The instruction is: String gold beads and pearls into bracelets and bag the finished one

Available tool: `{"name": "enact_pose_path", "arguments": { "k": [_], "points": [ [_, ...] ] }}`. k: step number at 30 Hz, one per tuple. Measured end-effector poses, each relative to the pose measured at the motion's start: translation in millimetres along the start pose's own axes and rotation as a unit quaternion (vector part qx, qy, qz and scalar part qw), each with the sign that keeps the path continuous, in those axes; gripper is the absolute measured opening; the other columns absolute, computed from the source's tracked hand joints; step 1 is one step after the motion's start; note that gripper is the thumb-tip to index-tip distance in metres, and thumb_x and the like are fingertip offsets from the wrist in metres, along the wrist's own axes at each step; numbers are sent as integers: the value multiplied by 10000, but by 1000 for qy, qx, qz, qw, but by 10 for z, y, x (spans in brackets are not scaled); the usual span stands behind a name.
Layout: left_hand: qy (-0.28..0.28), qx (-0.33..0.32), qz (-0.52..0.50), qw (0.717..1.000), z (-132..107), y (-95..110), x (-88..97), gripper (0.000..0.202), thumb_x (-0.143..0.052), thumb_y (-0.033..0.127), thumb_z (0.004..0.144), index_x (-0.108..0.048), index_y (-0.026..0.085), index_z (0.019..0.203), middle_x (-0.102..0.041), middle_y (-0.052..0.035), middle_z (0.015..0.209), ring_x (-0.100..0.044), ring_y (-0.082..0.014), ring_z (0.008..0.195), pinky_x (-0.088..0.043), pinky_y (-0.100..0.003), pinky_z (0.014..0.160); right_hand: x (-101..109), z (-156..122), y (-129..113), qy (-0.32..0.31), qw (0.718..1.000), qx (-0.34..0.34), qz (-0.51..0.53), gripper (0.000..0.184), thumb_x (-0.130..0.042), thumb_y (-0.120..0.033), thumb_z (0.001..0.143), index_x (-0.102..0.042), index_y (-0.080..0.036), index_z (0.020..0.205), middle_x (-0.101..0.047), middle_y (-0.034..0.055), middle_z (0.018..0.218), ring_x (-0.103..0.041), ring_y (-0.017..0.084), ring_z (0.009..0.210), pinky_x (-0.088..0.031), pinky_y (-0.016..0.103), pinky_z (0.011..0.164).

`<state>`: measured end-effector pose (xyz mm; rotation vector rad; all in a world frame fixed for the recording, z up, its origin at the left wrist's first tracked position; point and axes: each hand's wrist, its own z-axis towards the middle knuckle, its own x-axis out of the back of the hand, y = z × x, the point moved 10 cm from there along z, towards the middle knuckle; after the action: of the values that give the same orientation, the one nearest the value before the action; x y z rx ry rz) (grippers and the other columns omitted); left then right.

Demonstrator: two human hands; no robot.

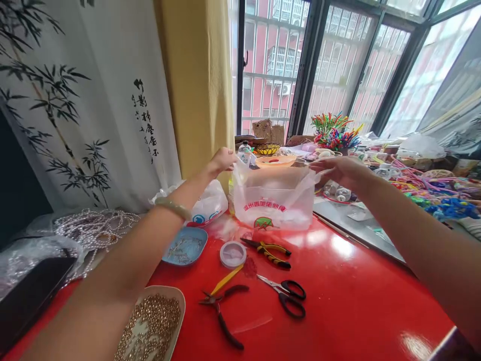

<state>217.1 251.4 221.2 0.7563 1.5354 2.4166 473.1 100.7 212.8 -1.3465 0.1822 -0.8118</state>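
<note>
A translucent white plastic bag (pixel 278 210) with red lettering and a green-and-red picture stands at the back of the red table. My left hand (pixel 224 159) is closed on its upper left corner, and my right hand (pixel 340 170) grips the handle at its upper right. Between them the bag's mouth is stretched wide. In front of the bag lie yellow-and-black pliers (pixel 268 252) and a small round clear container (pixel 233 254). Closer to me are black-handled scissors (pixel 287 293), dark-handled pliers (pixel 221 306) and a yellow stick-like tool (pixel 226 280).
A blue tray (pixel 203 240) of small metal pieces and a cream tray (pixel 182 306) of gold beads sit left. Pearl strands (pixel 97 225) and a black phone-like object (pixel 33 296) lie farther left. Colourful pipe cleaners (pixel 334 131) and craft supplies crowd the right. An orange bowl (pixel 276 161) stands behind.
</note>
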Motion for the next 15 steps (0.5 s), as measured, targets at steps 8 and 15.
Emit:
{"name": "enact_pose_path", "arguments": {
  "k": [8, 15],
  "points": [
    [27, -78, 89, 993, 375, 405, -270, 82, -497, 119, 710, -491, 121, 792, -527, -60, 857, -503, -173, 858, -417, -309, 718, 486, 149, -137, 100, 991, 92, -16, 316, -331, -128, 872, -423, -11, 1150, -541, 209, 1095, -597, 96, 801, -405, 214, 618],
    [-29, -73, 188, 979, 162, 45, -391, 285, -562, 64, 610, -613, 52, 890, -627, -119, 891, -562, -236, 859, -403, -342, 774, 424, -148, 84, 137, 953, 127, -237, 307, -538, -192, 737, -531, -40, 1004, -552, 260, 1045, -531, 280, 922, -332, 431, 788]
  ]
}}
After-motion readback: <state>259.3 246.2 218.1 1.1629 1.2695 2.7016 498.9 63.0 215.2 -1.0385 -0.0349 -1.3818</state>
